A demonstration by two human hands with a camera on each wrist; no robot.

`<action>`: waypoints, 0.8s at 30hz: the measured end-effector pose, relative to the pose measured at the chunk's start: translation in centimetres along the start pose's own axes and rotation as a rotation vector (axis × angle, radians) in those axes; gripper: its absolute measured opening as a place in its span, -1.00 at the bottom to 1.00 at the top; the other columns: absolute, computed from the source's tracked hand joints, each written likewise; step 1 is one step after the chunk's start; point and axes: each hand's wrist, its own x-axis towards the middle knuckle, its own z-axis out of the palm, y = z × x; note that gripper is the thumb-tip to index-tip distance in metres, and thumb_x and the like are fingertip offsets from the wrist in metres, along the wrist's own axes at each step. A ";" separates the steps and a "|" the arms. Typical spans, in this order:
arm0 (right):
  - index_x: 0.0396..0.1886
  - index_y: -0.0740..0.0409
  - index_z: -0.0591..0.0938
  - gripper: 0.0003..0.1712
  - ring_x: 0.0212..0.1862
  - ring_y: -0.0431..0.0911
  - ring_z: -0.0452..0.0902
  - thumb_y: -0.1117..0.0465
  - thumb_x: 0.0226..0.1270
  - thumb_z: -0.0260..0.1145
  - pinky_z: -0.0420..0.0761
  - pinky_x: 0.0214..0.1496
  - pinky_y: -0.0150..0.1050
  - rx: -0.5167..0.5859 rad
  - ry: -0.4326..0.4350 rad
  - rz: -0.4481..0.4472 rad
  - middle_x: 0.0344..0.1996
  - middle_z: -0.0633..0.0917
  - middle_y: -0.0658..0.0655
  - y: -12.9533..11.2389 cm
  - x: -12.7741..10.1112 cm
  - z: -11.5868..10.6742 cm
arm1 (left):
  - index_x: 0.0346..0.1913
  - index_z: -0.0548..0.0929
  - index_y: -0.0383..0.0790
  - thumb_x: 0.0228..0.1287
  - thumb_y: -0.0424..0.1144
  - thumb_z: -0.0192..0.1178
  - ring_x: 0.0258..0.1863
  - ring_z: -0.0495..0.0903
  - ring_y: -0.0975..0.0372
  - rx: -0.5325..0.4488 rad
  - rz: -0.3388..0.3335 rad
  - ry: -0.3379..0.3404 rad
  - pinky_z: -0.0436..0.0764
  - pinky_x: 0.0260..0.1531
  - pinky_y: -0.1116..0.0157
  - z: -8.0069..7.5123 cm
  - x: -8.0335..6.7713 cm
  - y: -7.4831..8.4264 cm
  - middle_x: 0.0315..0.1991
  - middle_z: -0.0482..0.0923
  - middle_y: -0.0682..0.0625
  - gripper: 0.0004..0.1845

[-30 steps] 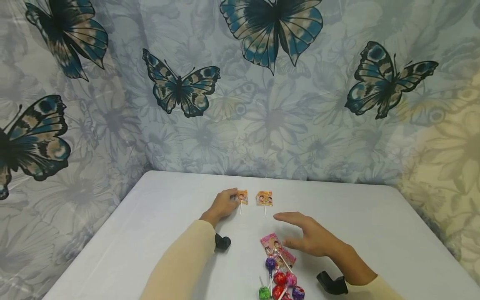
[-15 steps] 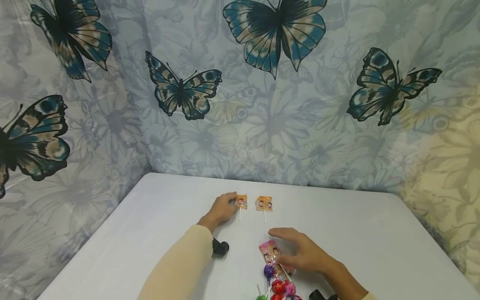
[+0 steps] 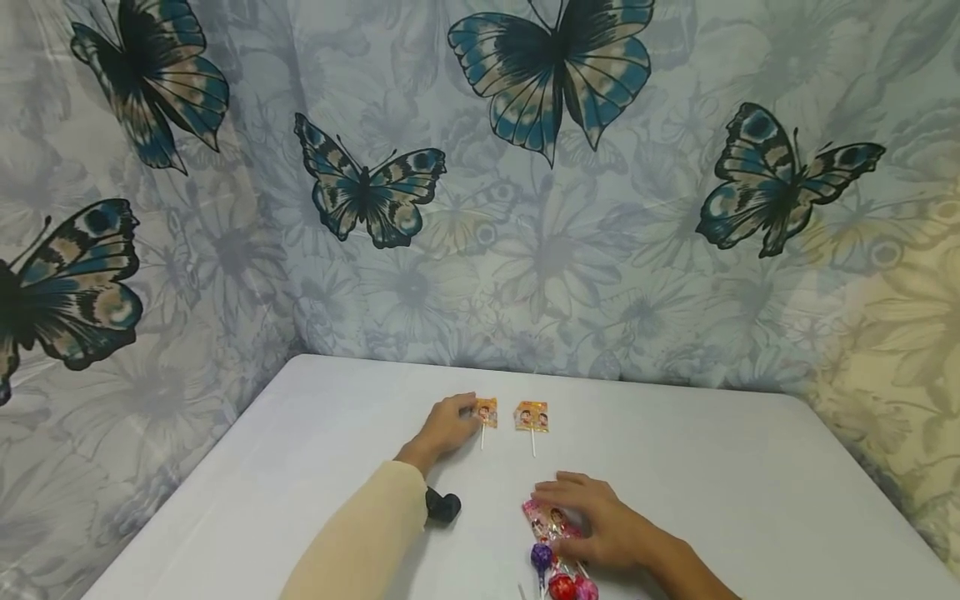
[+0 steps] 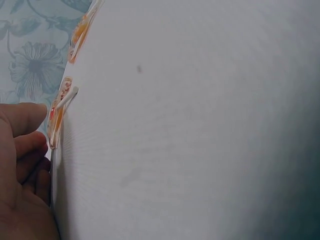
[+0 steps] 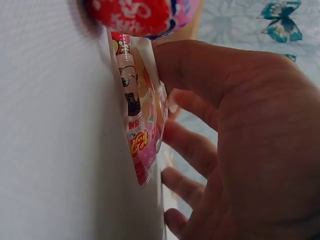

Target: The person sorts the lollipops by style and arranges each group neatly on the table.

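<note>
I've got the right hand (image 3: 607, 525) w/ fingers curled onto the pink flat lollipop (image 3: 551, 521) at lower centre of frame; it looks light, crinkly-slick, so I'd pinch the wrapper edge; left hand (image 3: 447, 425) rests, fingers loosely bent, touching the orange flat lollipop (image 3: 487, 412).

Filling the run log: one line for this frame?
left hand: touches orange lollipop | right hand: grips pink lollipop | second orange lollipop: apart on table

Bare table (image 3: 712, 467) lies open to the right and far left, while two orange lollipops (image 3: 531, 417) ahead and the lollipop pile (image 3: 558, 575) near the front edge crowd the middle.
</note>
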 end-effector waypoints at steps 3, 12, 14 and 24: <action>0.09 -0.16 0.44 -0.44 0.15 0.03 0.18 -0.11 0.03 0.23 0.11 0.00 0.20 -0.014 0.022 -0.010 0.06 0.43 -0.10 0.1 0.1 0.2 | 0.05 0.48 -0.26 0.07 -0.24 0.10 0.17 0.19 0.15 0.001 0.009 0.015 0.11 0.13 0.21 0.0 -0.1 0.0 0.12 0.34 0.06 -0.58; 0.03 -0.13 0.48 -0.43 -0.04 -0.21 0.34 -0.13 -0.04 0.30 0.37 -0.09 -0.09 -0.023 0.094 -0.022 -0.09 0.46 -0.15 0.5 0.4 -0.1 | 0.04 0.48 -0.23 0.09 -0.16 0.13 0.18 0.16 0.14 -0.003 -0.019 -0.012 0.10 0.13 0.18 -0.2 0.1 0.3 0.13 0.32 0.10 -0.57; 0.04 -0.12 0.47 -0.43 -0.04 -0.22 0.35 -0.10 -0.04 0.31 0.39 -0.07 -0.11 0.006 0.098 -0.006 -0.08 0.45 -0.16 0.4 0.6 -0.4 | 0.03 0.49 -0.23 0.08 -0.15 0.13 0.18 0.17 0.13 -0.005 -0.021 0.000 0.10 0.13 0.17 -0.3 0.2 0.3 0.13 0.33 0.10 -0.57; 0.04 0.03 0.48 -0.42 -0.23 -0.20 0.43 0.02 -0.04 0.35 0.47 -0.25 -0.30 0.177 0.166 0.046 -0.10 0.47 -0.07 0.7 0.2 -0.2 | 0.04 0.49 -0.20 0.07 -0.10 0.14 0.18 0.16 0.14 0.007 -0.046 -0.017 0.09 0.13 0.17 0.1 0.3 0.0 0.13 0.33 0.12 -0.55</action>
